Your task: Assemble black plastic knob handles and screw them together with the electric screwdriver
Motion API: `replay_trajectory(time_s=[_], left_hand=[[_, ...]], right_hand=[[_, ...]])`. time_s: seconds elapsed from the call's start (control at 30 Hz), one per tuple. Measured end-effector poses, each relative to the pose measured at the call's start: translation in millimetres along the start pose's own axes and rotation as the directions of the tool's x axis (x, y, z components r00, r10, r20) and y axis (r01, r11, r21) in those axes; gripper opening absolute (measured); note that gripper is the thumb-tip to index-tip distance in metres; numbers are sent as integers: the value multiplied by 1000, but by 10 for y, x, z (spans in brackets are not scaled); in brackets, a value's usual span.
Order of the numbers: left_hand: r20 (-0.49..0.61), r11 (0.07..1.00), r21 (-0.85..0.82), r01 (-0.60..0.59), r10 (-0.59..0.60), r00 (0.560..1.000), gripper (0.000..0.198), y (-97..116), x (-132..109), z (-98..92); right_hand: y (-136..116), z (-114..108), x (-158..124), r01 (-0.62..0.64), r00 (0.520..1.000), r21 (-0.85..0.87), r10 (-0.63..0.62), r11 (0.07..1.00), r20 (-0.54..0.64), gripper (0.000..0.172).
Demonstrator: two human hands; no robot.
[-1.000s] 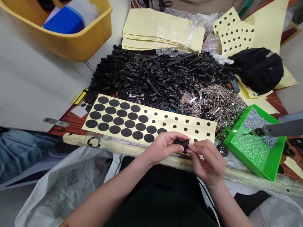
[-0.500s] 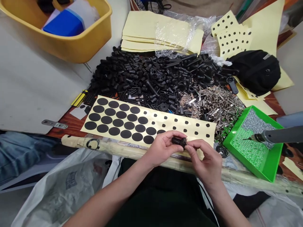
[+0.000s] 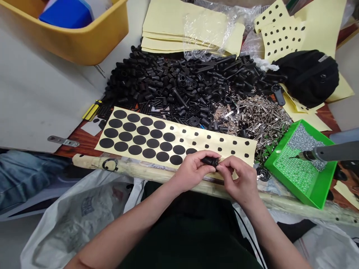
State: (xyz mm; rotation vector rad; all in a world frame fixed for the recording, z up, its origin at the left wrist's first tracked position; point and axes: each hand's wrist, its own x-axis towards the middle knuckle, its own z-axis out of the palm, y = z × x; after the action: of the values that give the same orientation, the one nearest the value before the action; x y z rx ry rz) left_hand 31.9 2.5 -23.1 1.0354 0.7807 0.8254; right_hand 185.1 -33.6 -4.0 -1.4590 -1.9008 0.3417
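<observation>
My left hand (image 3: 193, 172) and my right hand (image 3: 239, 178) meet just above the near edge of a cream sheet of round black adhesive pads (image 3: 157, 140). Both hands pinch a small black rubber or plastic fitting (image 3: 209, 161) between thumbs and fingers, and the fingers hide part of it. Beyond the sheet lies a large heap of black moulded plastic parts (image 3: 179, 87), with a heap of small silver metal clips and rivets (image 3: 255, 121) to its right.
A green tray of small screws (image 3: 327, 185) sits at the right, with a grey electric screwdriver (image 3: 331, 152) above it. A pale wooden pole (image 3: 146, 175) runs along the near edge. A yellow tub (image 3: 84, 48), black bag (image 3: 308, 76), and cream sheets (image 3: 179, 28) lie beyond.
The black fitting has turned slightly between my fingers, and both hands have drawn closer around it. The whole scene has shifted a little in the view as my head moved.
</observation>
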Motion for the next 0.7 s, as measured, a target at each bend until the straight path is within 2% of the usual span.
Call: replay_trajectory(time_s=[0.3,0.5,0.6,0.7], left_hand=[[-10,994,87,-58,60,998,26,7,-14,2],[3,998,33,-55,55,998,27,-4,-17,12],[-33,998,14,-60,60,998,29,-19,-19,23],[-57,999,13,-46,46,997,30,-15,-26,33]], right_hand=[[22,31,-14,-115,993,60,113,992,36,21],[4,-35,17,-328,940,180,303,927,155,24],[-7,-40,37,-450,892,298,406,841,200,28],[21,1,53,-623,782,478,502,619,368,34]])
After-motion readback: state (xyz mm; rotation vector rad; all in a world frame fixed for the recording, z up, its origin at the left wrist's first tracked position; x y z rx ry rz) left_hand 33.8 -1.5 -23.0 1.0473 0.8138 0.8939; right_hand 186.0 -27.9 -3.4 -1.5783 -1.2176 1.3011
